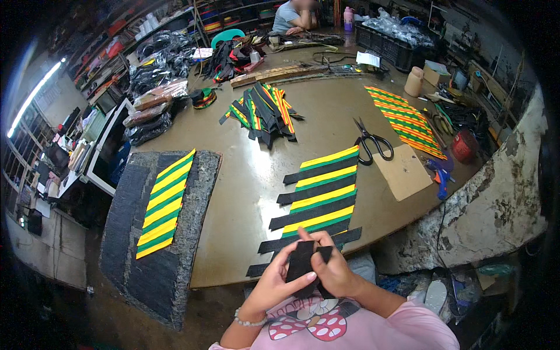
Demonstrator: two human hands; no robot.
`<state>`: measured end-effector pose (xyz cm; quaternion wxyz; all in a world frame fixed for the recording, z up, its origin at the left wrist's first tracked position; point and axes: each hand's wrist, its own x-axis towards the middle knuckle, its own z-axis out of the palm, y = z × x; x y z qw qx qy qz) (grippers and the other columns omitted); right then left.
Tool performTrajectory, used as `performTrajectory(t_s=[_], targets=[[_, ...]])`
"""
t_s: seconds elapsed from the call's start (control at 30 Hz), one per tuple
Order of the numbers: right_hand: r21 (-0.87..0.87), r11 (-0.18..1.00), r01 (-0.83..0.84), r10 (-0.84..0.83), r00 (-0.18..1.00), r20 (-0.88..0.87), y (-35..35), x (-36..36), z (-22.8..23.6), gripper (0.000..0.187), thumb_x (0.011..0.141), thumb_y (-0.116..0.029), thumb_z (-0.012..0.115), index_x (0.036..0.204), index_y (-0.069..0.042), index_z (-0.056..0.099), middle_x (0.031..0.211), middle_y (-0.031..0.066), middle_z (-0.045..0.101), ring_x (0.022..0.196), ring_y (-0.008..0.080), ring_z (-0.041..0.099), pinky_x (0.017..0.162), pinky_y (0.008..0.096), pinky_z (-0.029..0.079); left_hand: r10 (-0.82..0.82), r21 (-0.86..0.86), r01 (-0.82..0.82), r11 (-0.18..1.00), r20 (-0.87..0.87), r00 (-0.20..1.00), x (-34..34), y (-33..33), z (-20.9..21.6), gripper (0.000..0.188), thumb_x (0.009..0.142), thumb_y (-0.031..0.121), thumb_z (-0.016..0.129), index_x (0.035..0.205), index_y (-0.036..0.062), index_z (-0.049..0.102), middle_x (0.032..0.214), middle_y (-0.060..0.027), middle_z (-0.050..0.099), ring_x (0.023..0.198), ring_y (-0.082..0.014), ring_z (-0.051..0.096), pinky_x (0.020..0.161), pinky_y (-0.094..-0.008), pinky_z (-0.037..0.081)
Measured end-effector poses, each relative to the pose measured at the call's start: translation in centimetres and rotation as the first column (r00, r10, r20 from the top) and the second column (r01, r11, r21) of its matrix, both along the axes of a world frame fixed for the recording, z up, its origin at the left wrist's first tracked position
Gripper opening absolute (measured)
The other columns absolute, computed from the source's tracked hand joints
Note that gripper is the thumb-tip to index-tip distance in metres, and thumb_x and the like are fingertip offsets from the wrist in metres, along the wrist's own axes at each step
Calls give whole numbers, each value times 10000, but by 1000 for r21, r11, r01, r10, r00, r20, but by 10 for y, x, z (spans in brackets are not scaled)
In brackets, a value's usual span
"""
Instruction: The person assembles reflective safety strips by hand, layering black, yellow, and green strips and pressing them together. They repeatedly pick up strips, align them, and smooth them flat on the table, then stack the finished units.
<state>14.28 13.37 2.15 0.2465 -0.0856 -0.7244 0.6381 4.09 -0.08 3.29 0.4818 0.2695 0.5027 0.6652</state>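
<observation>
Close to my body, above the table's near edge, both hands are closed on black fabric strips. My left hand [273,284] grips one broad black strip [300,260] between thumb and fingers. My right hand [337,276], pressed up against the left, pinches a second black piece [325,253] with a folded-looking end. Just beyond my hands lies a slanted panel [324,201] of yellow, green and black stripes, its black strips sticking out at the left. Black-handled scissors [368,146] rest open at its far right corner.
A dark, worn board [125,204] at the left bears a yellow-green striped panel [166,203]. Mixed strips [265,114] are heaped mid-table. At right are an orange-green striped panel [405,121], tan cardboard [403,175] and a blue glue gun [441,177]. Another person [294,17] sits opposite.
</observation>
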Motion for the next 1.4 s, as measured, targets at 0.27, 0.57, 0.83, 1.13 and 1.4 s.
performTrajectory(t_s=[0.27,0.57,0.83,1.13,1.4], targets=[[74,984,162,-164,986,24,9,2,-16,433,843,-88,724,1241,20,596,931,73,584,796,142,574,733,268,488,133,-221,-158,962,-122,984,3,3,-22,202,910,151,682,996,-31,662,875,4,668,731,-47,578,657,-231,502],[-521,850,76,-163,979,-122,4,5,-31,209,858,4,695,1002,8,543,965,133,690,883,135,660,774,260,539,440,-64,-439,896,0,898,-11,-10,-7,233,970,176,582,1047,-41,620,930,-139,700,794,-162,661,741,-309,544],[-565,722,-399,-141,715,-685,49,61,-7,165,920,-217,544,866,-108,433,803,116,633,864,279,652,844,482,494,892,347,-829,439,-58,448,-131,-57,-13,313,989,223,558,1186,-20,579,1142,-97,647,1013,-138,611,846,-295,502],[-151,920,361,-384,909,-164,91,129,12,466,806,-273,760,1161,-46,561,900,28,535,759,124,522,724,293,454,331,480,-736,477,-874,-356,-104,-19,-28,712,846,203,722,1435,-1,378,1480,-243,334,1397,-351,288,1137,-461,224],[-90,984,151,-69,803,592,96,86,21,278,821,-59,725,1083,9,663,880,20,667,750,79,591,691,210,484,15,-11,-295,956,-996,84,2,-1,-55,270,819,108,667,1081,46,655,1106,-100,616,1049,-288,571,896,-404,451]])
